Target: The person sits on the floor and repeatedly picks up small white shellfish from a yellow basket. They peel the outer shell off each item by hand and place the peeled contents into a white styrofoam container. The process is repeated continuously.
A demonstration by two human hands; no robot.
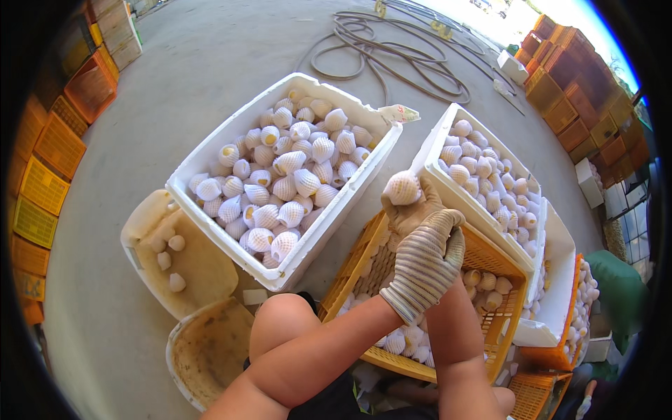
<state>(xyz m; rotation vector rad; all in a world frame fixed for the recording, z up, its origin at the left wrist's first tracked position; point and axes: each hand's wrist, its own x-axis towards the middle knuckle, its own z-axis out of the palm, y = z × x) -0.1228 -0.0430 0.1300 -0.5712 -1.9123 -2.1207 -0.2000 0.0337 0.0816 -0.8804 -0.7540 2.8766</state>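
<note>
My left hand (422, 258), in a striped knit work glove, crosses over my right forearm and wraps around the right wrist at the glove. My right hand (407, 210), in a tan-palmed glove, is turned up and partly hidden behind the left. Its fingers and thumb hold a round fruit in a white foam net (403, 188). Below both hands stands a yellow plastic crate (493, 247) with foam-netted fruit inside, partly covered by my arms. To the left, a white foam box (336, 239) is heaped with netted fruit, some showing yellow through the openings.
A second foam box (488, 231) of netted fruit stands right of the crate. A stained foam tub (210, 252) holds several loose pieces at left. A coiled hose (388, 52) lies on the concrete floor. Stacked crates (583, 94) line both sides.
</note>
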